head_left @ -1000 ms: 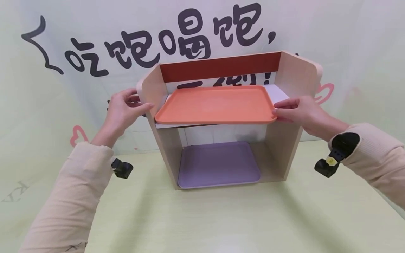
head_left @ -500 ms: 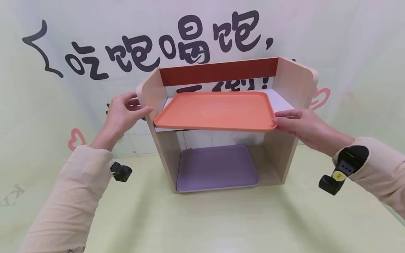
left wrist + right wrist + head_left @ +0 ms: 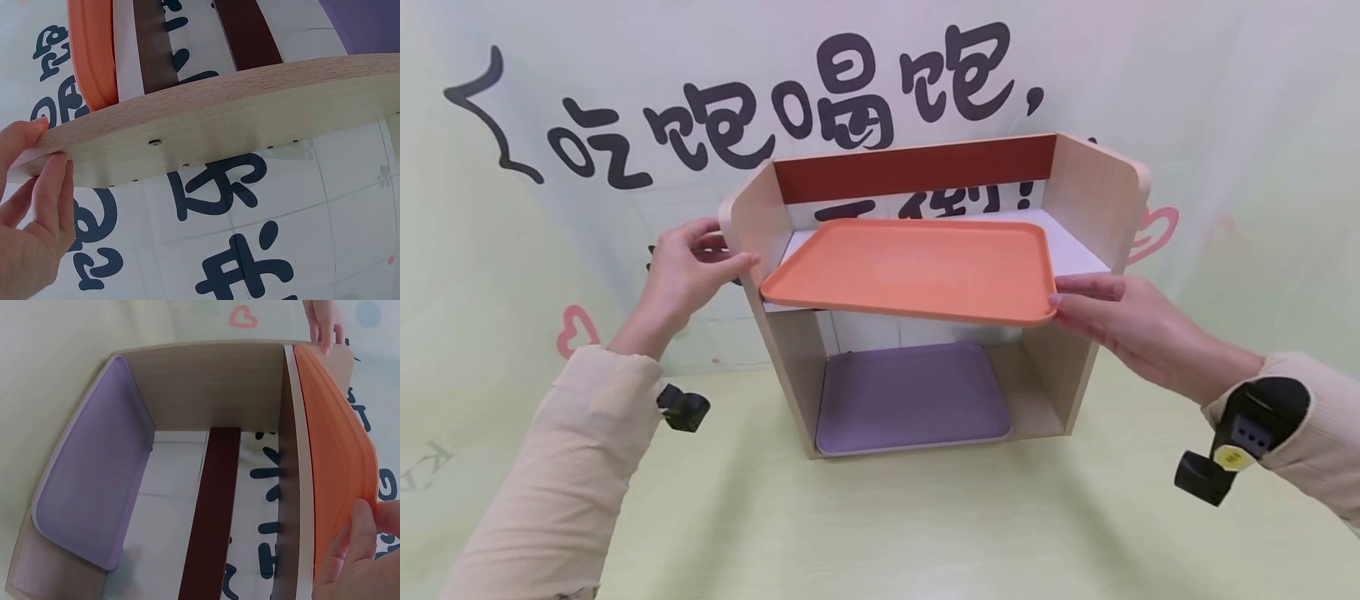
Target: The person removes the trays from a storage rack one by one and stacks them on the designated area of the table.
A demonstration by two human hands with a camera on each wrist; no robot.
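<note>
An orange tray [image 3: 917,271] lies on the white upper board [image 3: 1078,246] of a small wooden shelf [image 3: 1093,192], its right front corner drawn out past the board's front edge. My right hand [image 3: 1142,329] pinches that corner between thumb and fingers. The left hand [image 3: 677,271] grips the front edge of the shelf's left side panel [image 3: 225,115], thumb on the inner face and fingers outside in the left wrist view. On the lower level rests a purple tray [image 3: 913,396]. The right wrist view shows fingers on the underside of the orange tray [image 3: 334,450].
A dark red strip [image 3: 917,168] spans the top back of the shelf. Behind hangs a pale sheet [image 3: 1240,125] with large dark characters and pink hearts. The shelf stands on a light green tabletop [image 3: 887,525]. A black wrist camera [image 3: 685,408] sits by the left sleeve.
The right hand has moved toward me, down and slightly right in the head view, drawing the orange tray's right front corner outward. The left hand keeps its hold on the panel.
</note>
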